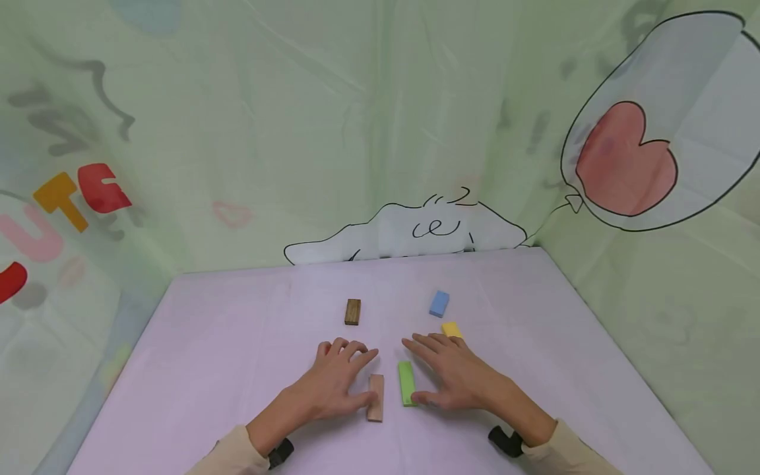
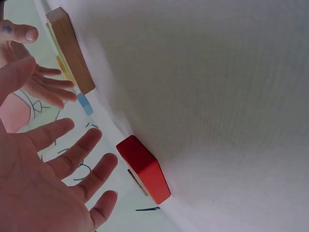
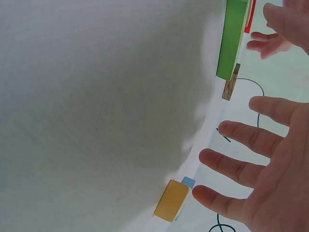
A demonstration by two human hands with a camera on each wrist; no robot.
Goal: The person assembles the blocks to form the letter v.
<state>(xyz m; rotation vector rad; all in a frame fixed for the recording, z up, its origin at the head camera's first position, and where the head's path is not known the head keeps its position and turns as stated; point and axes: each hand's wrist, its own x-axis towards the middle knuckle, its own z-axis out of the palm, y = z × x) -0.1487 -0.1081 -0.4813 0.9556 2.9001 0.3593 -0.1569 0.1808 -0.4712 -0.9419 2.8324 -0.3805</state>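
My left hand point(image 1: 332, 386) spreads its fingers over the table, its thumb overlapping a light wooden block point(image 1: 376, 409) in the head view. A red block point(image 2: 147, 169) stands on the table near the left fingertips in the left wrist view; the hand hides it from the head camera. My right hand point(image 1: 457, 373) is also spread, thumb by the lower end of a bright green block point(image 1: 406, 379). Beyond its fingers a yellow block point(image 1: 451, 328) is partly covered in the head view. Both palms hold nothing.
Farther back on the pale table point(image 1: 225, 330) lie a dark brown wooden block point(image 1: 353, 312) and a blue block point(image 1: 439, 303). Printed fabric walls point(image 1: 297, 132) close off the back and both sides. Black straps with small mounts point(image 1: 506, 441) sit at the wrists.
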